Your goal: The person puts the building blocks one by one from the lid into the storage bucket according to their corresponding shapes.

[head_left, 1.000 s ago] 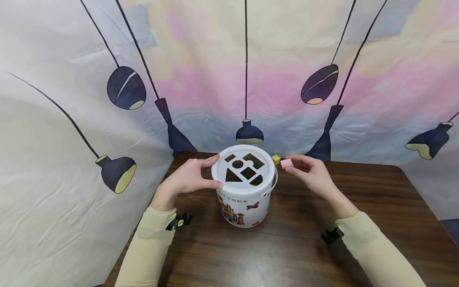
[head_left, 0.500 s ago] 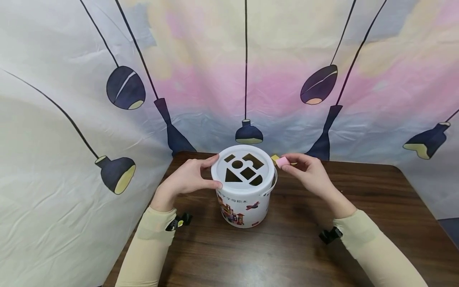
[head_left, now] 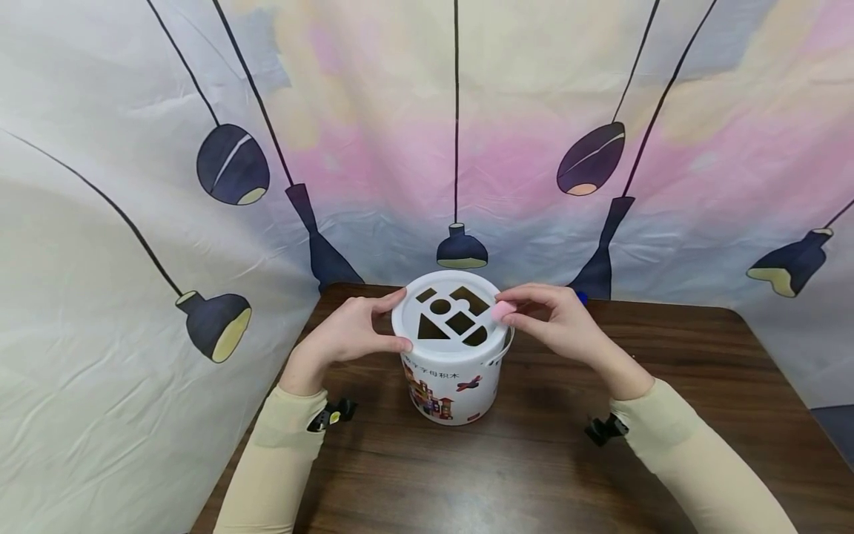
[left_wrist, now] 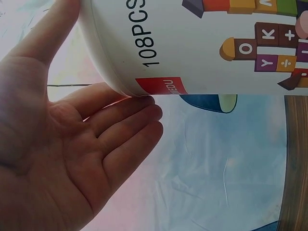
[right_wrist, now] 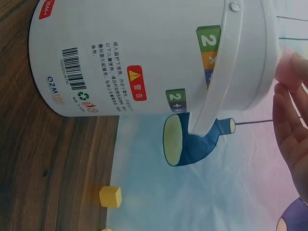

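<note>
A white toy-block bucket (head_left: 450,386) stands upright on the table, its lid (head_left: 407,326) cut with several shaped holes. My left hand (head_left: 347,330) holds the left side of the lid's rim, thumb at the front and index finger farther back. In the left wrist view, the other fingers (left_wrist: 127,130) lie close along the bucket's edge, palm showing. My right hand (head_left: 560,319) pinches a small pink block (head_left: 503,311) between thumb and fingers, at the lid's right edge. The right wrist view shows the pink block (right_wrist: 287,72) beside the lid, partly covered by the fingers.
A yellow block (right_wrist: 110,197) sits on the table behind the bucket, with another yellow piece at the frame's lower edge. A small blue thing (head_left: 582,298) shows behind my right hand. The bucket's white handle (right_wrist: 216,77) hangs on its right side. A printed cloth (head_left: 400,148) rises behind the table.
My right hand has moved left with the pink block, from beside the bucket to over the lid's right edge. My left hand keeps its place on the rim.
</note>
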Motion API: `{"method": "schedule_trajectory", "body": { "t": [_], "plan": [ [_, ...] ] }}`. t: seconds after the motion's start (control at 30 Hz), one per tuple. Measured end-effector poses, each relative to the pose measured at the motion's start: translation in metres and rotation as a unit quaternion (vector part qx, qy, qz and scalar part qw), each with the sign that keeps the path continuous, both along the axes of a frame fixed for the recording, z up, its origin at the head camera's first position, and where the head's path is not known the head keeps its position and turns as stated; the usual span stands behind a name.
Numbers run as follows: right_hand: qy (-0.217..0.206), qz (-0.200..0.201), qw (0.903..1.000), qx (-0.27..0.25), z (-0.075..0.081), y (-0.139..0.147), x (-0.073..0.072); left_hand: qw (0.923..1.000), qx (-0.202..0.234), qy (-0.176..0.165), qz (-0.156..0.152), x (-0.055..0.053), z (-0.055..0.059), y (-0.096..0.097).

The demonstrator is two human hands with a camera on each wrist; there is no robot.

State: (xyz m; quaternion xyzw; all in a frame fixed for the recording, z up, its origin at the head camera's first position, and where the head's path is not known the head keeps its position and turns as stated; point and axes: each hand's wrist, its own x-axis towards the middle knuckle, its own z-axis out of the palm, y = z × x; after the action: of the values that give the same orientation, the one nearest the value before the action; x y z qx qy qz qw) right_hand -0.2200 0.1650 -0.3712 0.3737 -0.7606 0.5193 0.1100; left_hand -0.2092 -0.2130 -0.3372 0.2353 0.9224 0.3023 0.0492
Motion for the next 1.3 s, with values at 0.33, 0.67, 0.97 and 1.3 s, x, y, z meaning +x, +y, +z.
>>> {"method": "schedule_trajectory", "body": {
  "t": [0.33, 0.67, 0.97, 1.3],
  "plan": [
    [0.052, 0.029, 0.9974, 0.041, 0.005, -0.011, -0.003, 1.0, 0.0, 0.0, -0.001, 0.0, -0.001, 0.0],
    [0.073, 0.066, 0.9907, 0.094, 0.012, -0.017, -0.004, 1.0, -0.004, -0.003, 0.006, 0.002, 0.0, 0.0],
    [0.065, 0.092, 0.9841, 0.137, 0.017, -0.021, -0.006, 1.0, 0.005, -0.007, 0.004, 0.0, -0.002, 0.0],
    [0.058, 0.091, 0.9792, 0.172, 0.02, -0.023, -0.005, 0.9999, 0.007, -0.009, 0.011, 0.0, -0.003, 0.0]
  ]
}}
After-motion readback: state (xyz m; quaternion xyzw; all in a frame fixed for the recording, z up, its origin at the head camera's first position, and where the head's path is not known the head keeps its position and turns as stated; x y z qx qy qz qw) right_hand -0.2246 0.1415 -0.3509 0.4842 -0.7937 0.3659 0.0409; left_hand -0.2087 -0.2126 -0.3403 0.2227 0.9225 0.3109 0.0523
